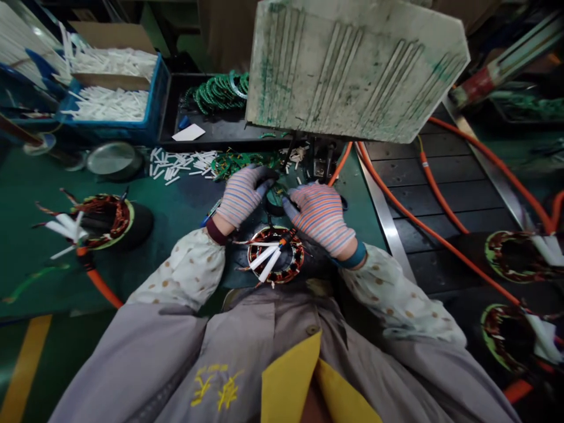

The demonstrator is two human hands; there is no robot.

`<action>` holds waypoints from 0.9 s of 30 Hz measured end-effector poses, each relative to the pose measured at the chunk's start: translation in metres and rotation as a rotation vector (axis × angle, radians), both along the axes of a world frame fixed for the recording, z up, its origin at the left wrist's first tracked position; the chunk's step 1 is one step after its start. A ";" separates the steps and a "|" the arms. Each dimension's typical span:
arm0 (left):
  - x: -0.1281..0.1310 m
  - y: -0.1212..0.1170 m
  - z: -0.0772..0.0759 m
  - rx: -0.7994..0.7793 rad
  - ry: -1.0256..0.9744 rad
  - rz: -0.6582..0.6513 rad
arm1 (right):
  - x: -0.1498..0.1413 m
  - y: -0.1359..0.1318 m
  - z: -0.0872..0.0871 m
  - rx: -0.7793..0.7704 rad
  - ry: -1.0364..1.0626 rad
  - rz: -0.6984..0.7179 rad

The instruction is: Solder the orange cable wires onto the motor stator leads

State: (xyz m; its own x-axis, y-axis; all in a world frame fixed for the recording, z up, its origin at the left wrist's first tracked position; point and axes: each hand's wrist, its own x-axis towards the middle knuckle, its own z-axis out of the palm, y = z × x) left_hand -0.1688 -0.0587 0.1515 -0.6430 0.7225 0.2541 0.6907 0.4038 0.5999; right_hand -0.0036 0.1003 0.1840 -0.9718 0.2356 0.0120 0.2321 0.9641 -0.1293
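Note:
My left hand (pixel 243 192) and my right hand (pixel 321 216), both in striped gloves with grey fingertips, meet over a small dark part (pixel 275 200) on the green bench. Each hand's fingers are curled and pinched around something thin there; I cannot make out what. Just below my hands lies a wound motor stator (pixel 277 256) with copper coils and white sleeved leads sticking out.
Another stator (pixel 102 218) with white sleeves sits at the left. Two more stators (pixel 511 254) lie at the right by orange cables (pixel 440 235). Loose white sleeves (pixel 180 162), a blue bin of sleeves (pixel 110 106) and green ties (pixel 220 91) lie behind. A worn board (pixel 352 64) hangs overhead.

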 end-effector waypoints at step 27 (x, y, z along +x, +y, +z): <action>0.106 -0.038 0.080 -0.768 0.364 -0.355 | 0.139 0.011 0.033 -0.086 0.102 0.221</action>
